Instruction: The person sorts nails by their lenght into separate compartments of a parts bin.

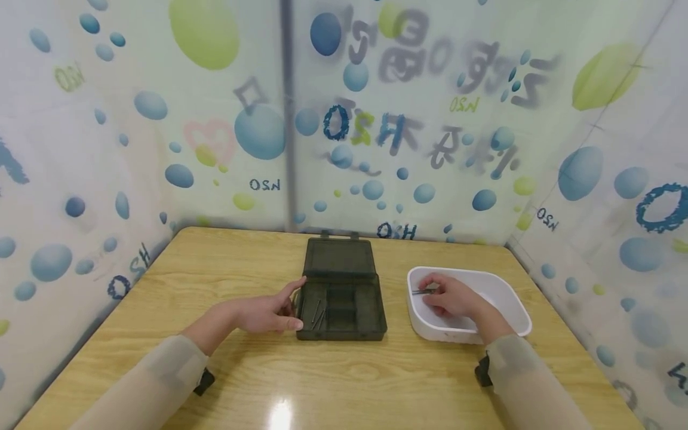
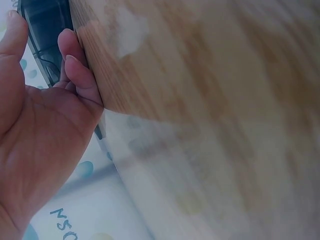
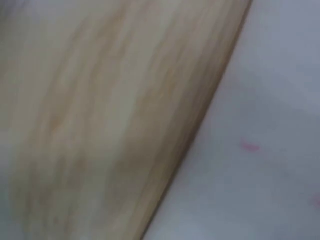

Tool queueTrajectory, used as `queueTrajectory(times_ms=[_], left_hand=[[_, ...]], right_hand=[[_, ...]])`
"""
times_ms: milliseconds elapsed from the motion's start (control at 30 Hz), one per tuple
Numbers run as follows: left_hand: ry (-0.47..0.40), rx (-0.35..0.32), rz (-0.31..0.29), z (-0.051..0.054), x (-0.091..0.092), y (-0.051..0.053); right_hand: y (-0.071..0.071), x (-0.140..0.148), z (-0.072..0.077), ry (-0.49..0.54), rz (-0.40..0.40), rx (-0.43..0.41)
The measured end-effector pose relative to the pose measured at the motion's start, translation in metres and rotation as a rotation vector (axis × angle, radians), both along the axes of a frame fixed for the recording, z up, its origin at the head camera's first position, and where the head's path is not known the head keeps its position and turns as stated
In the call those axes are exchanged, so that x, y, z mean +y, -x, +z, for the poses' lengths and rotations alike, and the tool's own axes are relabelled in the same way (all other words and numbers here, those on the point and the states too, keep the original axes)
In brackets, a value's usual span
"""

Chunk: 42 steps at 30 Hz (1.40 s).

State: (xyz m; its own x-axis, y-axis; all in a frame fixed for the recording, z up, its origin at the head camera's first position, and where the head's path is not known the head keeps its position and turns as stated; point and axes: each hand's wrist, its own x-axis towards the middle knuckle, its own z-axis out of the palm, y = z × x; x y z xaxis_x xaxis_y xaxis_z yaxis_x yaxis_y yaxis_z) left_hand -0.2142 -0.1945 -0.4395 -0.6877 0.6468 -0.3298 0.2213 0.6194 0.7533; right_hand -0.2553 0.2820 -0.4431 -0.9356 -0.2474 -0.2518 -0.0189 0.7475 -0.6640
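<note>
A dark translucent plastic box (image 1: 342,304) stands with its lid (image 1: 340,257) raised at the back. In its left compartment lie a few thin nail-like metal pieces (image 1: 319,318). My left hand (image 1: 263,312) touches the box's left side, thumb at the front corner and index finger reaching toward the back; the left wrist view shows its other fingers (image 2: 80,75) bent beside the box. Inside the white tray (image 1: 470,335), my right hand (image 1: 454,298) pinches thin metal pieces (image 1: 424,291) that stick out leftward from the fingertips. Their exact kind is too small to tell.
Both containers stand on a wood-grain table (image 1: 242,370), the tray to the right of the box. A patterned curtain (image 1: 344,191) hangs behind and at both sides. Only blurred tabletop and a pale surface appear in the right wrist view.
</note>
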Motion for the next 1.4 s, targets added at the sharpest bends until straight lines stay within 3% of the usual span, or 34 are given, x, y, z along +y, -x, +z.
queueTrajectory(times_ms=[333,967,1400], left_hand=[[0.004,0.011,-0.005,0.0013,-0.0001,0.0007],[-0.004,0.001,-0.002,0.0020,0.0000,-0.0002],[-0.006,0.000,0.006,0.0024,0.0012,-0.0016]], right_hand=[[0.0014,0.0004,-0.0062,-0.036,-0.007,0.023],[0.0028,-0.0005,-0.0082,-0.166,0.134,0.202],[-0.0017,-0.0064,-0.0025,-0.247,0.124,0.212]])
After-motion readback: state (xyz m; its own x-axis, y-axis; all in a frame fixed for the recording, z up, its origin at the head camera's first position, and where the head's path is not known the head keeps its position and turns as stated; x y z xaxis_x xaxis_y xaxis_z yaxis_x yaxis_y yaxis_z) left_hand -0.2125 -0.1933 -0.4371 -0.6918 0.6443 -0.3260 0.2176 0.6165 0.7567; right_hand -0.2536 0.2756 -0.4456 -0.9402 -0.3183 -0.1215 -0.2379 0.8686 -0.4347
